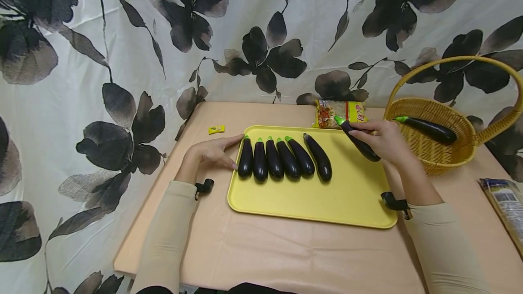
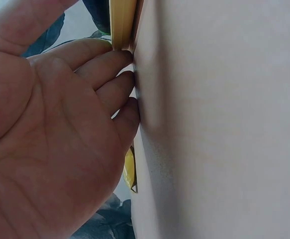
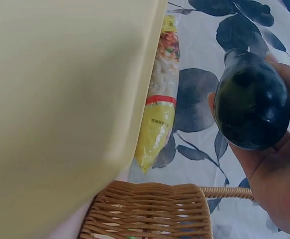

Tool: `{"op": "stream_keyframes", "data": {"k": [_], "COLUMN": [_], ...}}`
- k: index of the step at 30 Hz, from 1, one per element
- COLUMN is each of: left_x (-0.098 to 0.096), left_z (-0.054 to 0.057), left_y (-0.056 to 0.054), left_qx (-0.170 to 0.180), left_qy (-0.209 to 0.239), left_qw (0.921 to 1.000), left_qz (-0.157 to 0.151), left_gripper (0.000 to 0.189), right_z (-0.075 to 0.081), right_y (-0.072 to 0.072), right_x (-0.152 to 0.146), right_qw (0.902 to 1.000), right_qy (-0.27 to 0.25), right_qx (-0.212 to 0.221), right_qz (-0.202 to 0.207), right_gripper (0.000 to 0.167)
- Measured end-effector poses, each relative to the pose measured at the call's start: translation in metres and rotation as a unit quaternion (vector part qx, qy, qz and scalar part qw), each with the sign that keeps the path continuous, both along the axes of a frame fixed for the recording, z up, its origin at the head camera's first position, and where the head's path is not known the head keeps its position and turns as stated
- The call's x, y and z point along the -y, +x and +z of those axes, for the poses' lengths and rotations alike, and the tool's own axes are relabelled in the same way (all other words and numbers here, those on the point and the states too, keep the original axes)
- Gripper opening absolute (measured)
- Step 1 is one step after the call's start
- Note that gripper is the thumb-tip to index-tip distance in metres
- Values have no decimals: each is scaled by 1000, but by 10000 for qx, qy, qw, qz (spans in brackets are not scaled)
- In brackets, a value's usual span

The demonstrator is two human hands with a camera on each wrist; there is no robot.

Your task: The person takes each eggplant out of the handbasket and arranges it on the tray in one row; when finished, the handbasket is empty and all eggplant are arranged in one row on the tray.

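Observation:
My right hand [image 1: 387, 140] grips a dark purple eggplant [image 1: 361, 144] above the right part of a yellow tray [image 1: 314, 208]. The green stem points away to the left; in the right wrist view, the rounded end of the same eggplant [image 3: 251, 102] faces the camera. Several more eggplants [image 1: 289, 160] lie side by side on the tray's left half, stems toward the back. At the tray's left edge rests my left hand [image 1: 209, 152], thumb and fingers spread. In the left wrist view, the fingertips of that hand [image 2: 60, 119] touch the tray's side [image 2: 121, 25].
A wicker basket [image 1: 437, 160] with a tall handle stands right of the tray, another eggplant [image 1: 433, 130] inside. Behind the tray lies a food packet [image 1: 327, 115]. A small yellow packet [image 1: 216, 129] sits at the back left, and a larger bag [image 1: 504, 205] at the far right.

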State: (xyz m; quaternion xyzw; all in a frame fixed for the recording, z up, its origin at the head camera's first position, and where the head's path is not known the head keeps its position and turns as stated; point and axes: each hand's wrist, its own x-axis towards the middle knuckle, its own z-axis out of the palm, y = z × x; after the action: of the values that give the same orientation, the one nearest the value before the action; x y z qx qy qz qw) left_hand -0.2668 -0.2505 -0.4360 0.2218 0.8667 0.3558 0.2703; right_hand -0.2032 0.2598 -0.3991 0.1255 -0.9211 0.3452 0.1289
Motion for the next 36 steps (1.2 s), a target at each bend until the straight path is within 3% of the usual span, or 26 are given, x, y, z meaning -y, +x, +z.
{"op": "stream_keyframes", "data": {"k": [21,29,36], "left_x": [2,2,1], "left_z": [-2,-2,0], "left_y": [-2,-2,-2], "left_qx": [27,-19,58], "left_qy": [39,9,59], "left_qw": [10000,10000,10000], "left_qz": [-33,-19,-2], "left_gripper": [124,124,124], "right_z": [-15,-21,-24], "right_y": [-6,-8,-9], "right_x": [20,24,25], "right_qw": [9934,9887,9849], "right_qy": [708,1115,1324], "right_qx": [579,283,499], "right_qz": [687,965,1000], "right_gripper": [32,25,25]}}
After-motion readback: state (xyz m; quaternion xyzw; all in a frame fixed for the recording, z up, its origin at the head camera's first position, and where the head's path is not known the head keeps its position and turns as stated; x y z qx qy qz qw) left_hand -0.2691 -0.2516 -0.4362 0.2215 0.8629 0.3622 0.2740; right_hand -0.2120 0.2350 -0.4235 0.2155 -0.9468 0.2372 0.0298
